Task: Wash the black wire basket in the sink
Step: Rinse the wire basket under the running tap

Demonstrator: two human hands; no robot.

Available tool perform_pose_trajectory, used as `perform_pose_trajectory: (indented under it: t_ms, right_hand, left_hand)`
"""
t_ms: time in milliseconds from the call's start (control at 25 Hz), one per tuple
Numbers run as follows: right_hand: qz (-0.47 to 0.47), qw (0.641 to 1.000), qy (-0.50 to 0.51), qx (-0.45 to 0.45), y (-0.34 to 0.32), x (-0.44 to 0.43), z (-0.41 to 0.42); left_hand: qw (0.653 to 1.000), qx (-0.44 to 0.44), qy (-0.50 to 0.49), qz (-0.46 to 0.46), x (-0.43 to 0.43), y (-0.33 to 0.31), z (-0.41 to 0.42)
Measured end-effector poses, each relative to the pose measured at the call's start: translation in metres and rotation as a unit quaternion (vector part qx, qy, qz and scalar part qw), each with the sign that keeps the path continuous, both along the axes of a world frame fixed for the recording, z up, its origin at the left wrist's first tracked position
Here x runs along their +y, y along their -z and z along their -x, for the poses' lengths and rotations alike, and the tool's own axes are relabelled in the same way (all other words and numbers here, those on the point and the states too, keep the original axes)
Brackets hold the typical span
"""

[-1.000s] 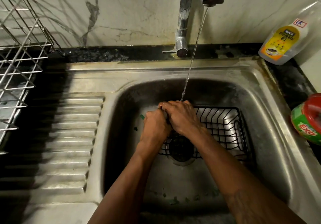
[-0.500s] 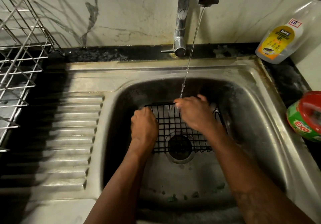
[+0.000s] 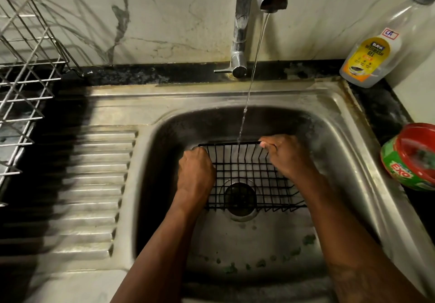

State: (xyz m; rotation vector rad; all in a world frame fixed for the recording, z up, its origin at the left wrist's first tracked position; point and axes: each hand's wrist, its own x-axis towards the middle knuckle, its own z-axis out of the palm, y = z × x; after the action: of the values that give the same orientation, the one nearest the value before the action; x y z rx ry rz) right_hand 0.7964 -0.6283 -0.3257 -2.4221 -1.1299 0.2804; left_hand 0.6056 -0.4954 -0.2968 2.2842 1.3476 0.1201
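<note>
Fingers (image 3: 268,144) of my right hand (image 3: 286,155) curl round the far right corner of the basket (image 3: 237,168), pinching its top rim wire; my left hand (image 3: 195,173) is clenched on the basket's left edge, its fingertips hidden under the fist. The basket is inside the sink (image 3: 348,152), low in the bowl and over the drain (image 3: 240,196), which shows through the black grid; whether its base touches the bowl floor I cannot tell. A thin stream (image 3: 253,74) falls from the tap (image 3: 240,32) onto the basket's far rim. The sink is dull steel, with green specks on its near floor and a ribbed drainboard (image 3: 94,173) to the left. Round it runs a black speckled counter (image 3: 141,76) under a white veined wall (image 3: 169,15). On the counter a wire rack (image 3: 21,86) stands at far left, a gel bottle (image 3: 369,60) at the back right corner, and a red-and-green tub (image 3: 409,159) at the right beside the sink's rim. Both my forearms reach in from the near side, knuckles up, the right one angled in from the right.
</note>
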Motion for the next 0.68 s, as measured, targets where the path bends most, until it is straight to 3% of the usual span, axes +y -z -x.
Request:
perform_pose_trajectory:
  t_ms: [240, 360, 520, 680]
  right_hand:
    - [0.018, 0.99, -0.139, -0.031, 0.007, 0.084, 0.068]
    - [-0.009, 0.983, -0.177, -0.057, 0.001, 0.084, 0.077]
    - [-0.007, 0.998, -0.053, -0.04, -0.003, 0.023, 0.023]
    - [-0.029, 1.0, 0.011, -0.003, 0.005, 0.005, -0.005]
  left_hand:
    - [0.997, -0.044, 0.057, 0.025, -0.001, 0.001, -0.008]
    - [0.996, -0.04, 0.071, 0.025, -0.002, 0.002, -0.008]
    - [0.999, -0.007, -0.002, 0.032, 0.007, 0.002, -0.002]
    - [0.999, 0.002, 0.004, 0.039, 0.008, -0.001, 0.0]
